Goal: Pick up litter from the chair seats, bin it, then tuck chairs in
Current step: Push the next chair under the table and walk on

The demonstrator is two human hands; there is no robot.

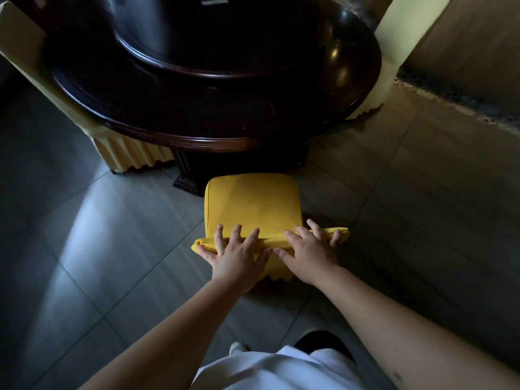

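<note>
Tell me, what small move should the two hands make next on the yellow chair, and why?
Probably push forward. Both hands, left and right, rest on the top of the yellow chair's backrest, its seat looks free of litter, and its front edge only just reaches the round dark table.

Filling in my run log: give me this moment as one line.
phase: tucking chair | left hand: on backrest top | right hand: on backrest top | yellow chair: seat bare, facing round table
</note>
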